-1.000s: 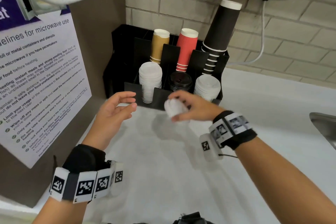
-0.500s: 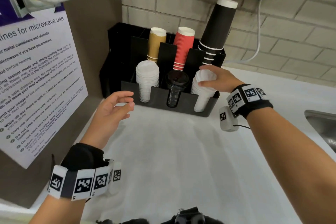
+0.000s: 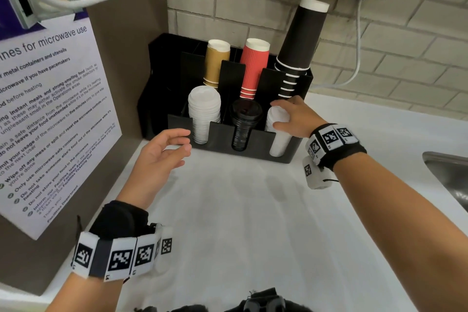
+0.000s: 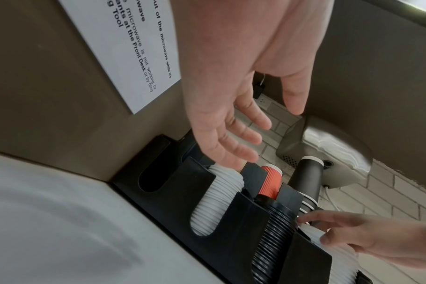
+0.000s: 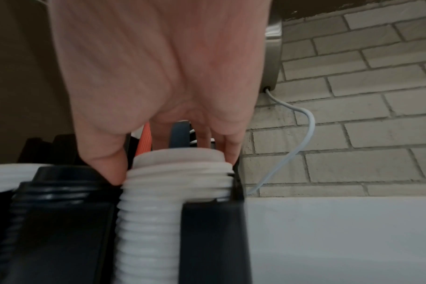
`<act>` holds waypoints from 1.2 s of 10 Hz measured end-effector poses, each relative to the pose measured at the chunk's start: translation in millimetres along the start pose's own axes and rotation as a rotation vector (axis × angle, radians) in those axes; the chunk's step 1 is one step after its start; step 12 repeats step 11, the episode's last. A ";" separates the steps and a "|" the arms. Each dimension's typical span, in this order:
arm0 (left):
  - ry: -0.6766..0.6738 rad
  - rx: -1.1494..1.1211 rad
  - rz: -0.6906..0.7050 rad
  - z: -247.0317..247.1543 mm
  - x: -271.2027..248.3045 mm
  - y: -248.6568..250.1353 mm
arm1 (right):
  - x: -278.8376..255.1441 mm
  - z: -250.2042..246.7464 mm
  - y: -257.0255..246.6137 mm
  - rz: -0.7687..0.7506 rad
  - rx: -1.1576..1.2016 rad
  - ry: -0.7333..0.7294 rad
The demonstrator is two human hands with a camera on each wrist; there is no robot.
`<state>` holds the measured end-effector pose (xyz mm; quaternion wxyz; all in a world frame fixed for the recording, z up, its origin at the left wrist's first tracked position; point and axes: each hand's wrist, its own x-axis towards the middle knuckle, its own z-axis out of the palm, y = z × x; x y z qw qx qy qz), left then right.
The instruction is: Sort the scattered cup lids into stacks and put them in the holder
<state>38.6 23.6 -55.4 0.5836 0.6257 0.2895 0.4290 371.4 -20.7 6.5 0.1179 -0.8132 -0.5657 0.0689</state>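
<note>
A black holder (image 3: 255,151) stands against the brick wall with three front slots. The left slot holds a white lid stack (image 3: 203,111), the middle a black lid stack (image 3: 245,121), the right another white lid stack (image 3: 278,134). My right hand (image 3: 291,116) grips the top lids of the right stack (image 5: 175,165), thumb on one side and fingers on the other. My left hand (image 3: 162,152) hovers empty with relaxed fingers just left of the holder's front, near the left stack (image 4: 216,198).
Behind the lids stand tan (image 3: 216,63), red (image 3: 253,66) and tall black (image 3: 298,43) cup stacks. A microwave notice (image 3: 45,109) hangs on the left panel. A sink edge (image 3: 445,175) lies at the right. A white cable (image 3: 357,40) hangs down the wall.
My right hand carried a small white lid stack from the counter up to the holder's right slot and set it on the stack there. The left hand stayed almost still.
</note>
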 end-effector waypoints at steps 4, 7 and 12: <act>-0.038 -0.011 0.006 0.7 4.8 0.4 | -4.9 42.7 -19.8 0.102 -0.368 0.086; -0.155 0.016 0.012 9.2 15.9 15.4 | 0.6 28.5 -18.4 0.164 -0.128 0.061; -0.307 0.065 -0.010 6.0 -14.3 43.5 | -70.4 0.1 -38.3 -0.005 0.019 0.174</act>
